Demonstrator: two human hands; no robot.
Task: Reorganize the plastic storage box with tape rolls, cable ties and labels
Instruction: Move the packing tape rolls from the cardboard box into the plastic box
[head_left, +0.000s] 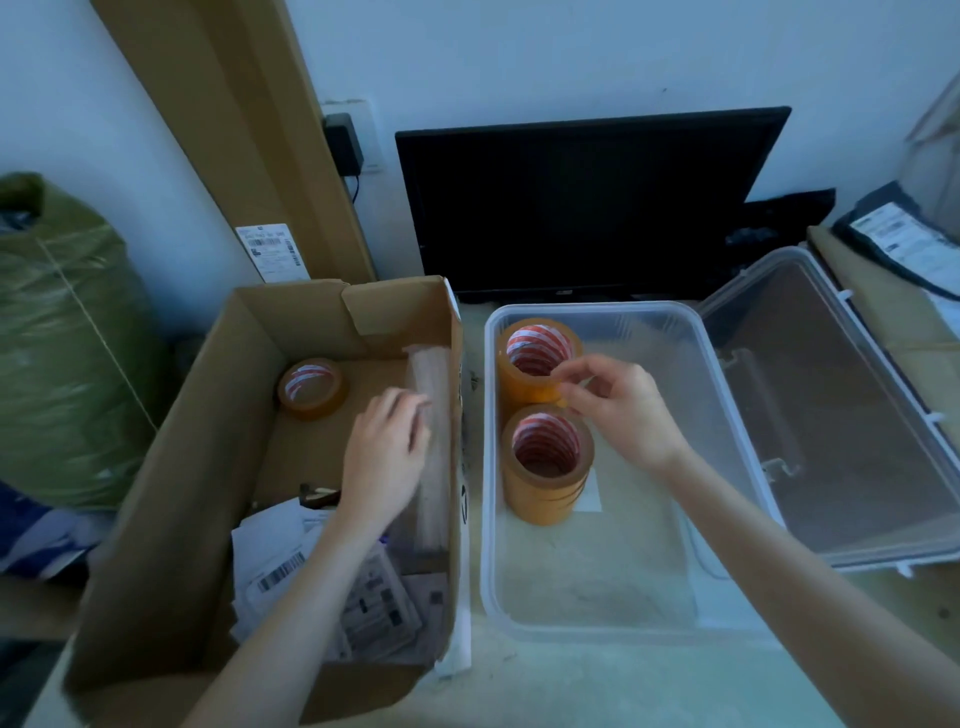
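Note:
A clear plastic storage box (597, 618) stands on the table and holds two stacks of tan tape rolls: a far stack (537, 358) and a near stack (548, 462). My right hand (618, 405) hovers over the box between the stacks, its fingertips loosely curled at the far stack's rim; no firm hold shows. In the cardboard box (208, 441) on the left, my left hand (387, 452) rests with loose fingers on a bundle of pale cable ties (431, 499) lying along the right wall. A single tape roll (311, 387) and shipping labels (280, 566) also lie in that box.
The storage box's clear lid (841, 415) lies open to the right. A black monitor (587, 202) stands against the wall behind. A flat cardboard sheet (249, 130) leans at the back left, beside a green sack (62, 338). Labelled parcels (909, 244) sit at the far right.

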